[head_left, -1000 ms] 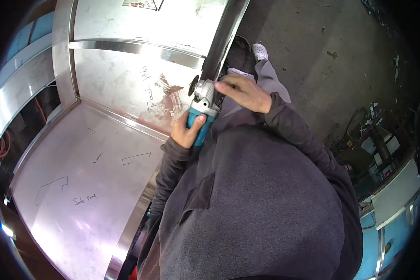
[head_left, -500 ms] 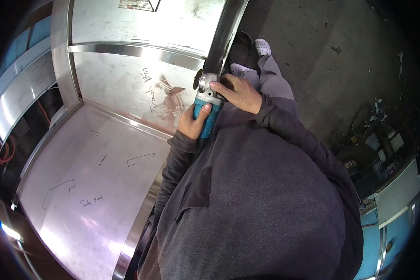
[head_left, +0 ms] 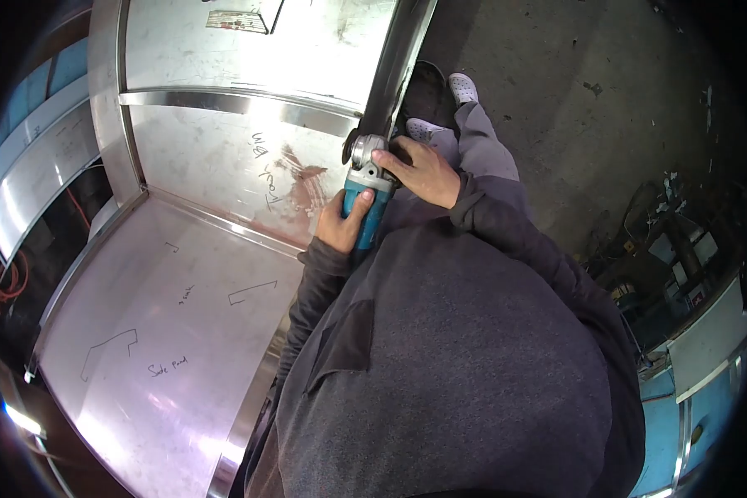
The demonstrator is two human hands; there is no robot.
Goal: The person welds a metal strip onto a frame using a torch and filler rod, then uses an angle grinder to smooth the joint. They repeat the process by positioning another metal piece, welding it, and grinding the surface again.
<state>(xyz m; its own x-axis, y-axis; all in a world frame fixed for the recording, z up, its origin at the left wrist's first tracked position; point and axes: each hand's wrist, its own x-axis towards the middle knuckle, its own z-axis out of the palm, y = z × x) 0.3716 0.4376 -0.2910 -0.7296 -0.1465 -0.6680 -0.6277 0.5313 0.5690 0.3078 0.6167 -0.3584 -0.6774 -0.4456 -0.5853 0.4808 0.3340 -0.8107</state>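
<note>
A blue angle grinder (head_left: 368, 204) with a silver metal head (head_left: 372, 154) is held over the front edge of the metal work. My left hand (head_left: 341, 226) is wrapped round its blue body, thumb on top. Around the head is my right hand (head_left: 423, 170), its thumb on the silver housing and its other fingers partly hidden. The dark disc (head_left: 350, 147) faces left, close to the dark end of a long metal channel (head_left: 390, 83). Whether the disc touches metal cannot be made out.
Left of the grinder, a metal panel (head_left: 224, 149) has handwriting and a reddish-brown smear. A lower panel (head_left: 166, 307) carries drawn lines and writing. Shoes (head_left: 463, 87) show on the dark floor (head_left: 573, 100). An orange hose (head_left: 8, 278) hangs far left; cluttered equipment (head_left: 681, 257) stands right.
The camera view has shifted slightly, so the panels sit a little lower in the picture. Both hands keep their hold on the grinder, with almost no movement relative to the channel.
</note>
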